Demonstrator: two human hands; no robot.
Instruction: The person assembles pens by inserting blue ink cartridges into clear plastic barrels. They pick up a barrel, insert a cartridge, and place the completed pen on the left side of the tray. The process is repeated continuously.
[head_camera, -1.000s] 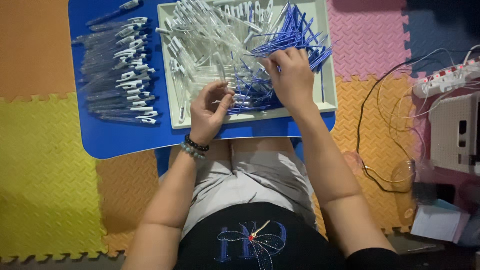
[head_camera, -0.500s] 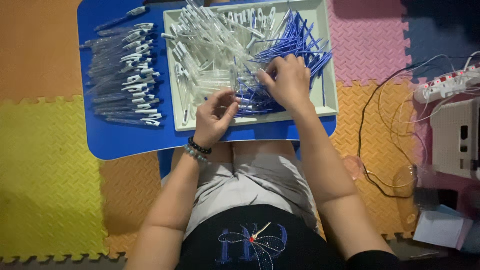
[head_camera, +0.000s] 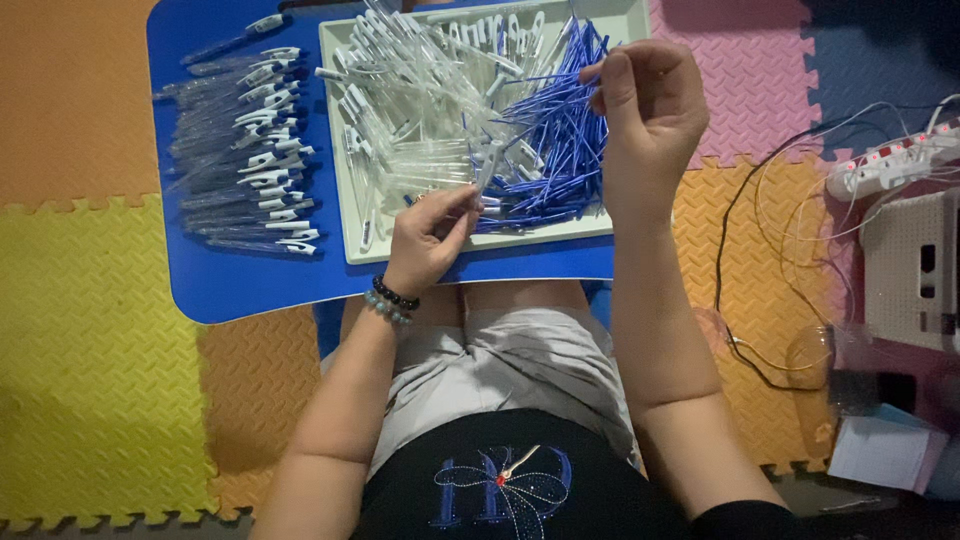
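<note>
A pale tray (head_camera: 340, 215) on a small blue table (head_camera: 240, 285) holds a heap of clear pen barrels (head_camera: 420, 95) and a pile of blue refills (head_camera: 550, 150). My left hand (head_camera: 430, 240), with bead bracelets at the wrist, is at the tray's near edge and pinches one clear pen barrel (head_camera: 488, 165) that points up and away. My right hand (head_camera: 650, 105) is raised over the tray's right side and pinches a thin blue refill (head_camera: 565, 75) between thumb and fingers. The two parts are apart.
A row of assembled pens (head_camera: 245, 150) with white clips lies on the table left of the tray. Coloured foam floor mats (head_camera: 95, 340) surround the table. To the right lie a white power strip (head_camera: 890, 165), tangled cables (head_camera: 780, 220) and a pale box (head_camera: 910, 265).
My right hand has lifted from the refill pile up and to the right with one blue refill. My left hand has risen a little with a clear barrel.
</note>
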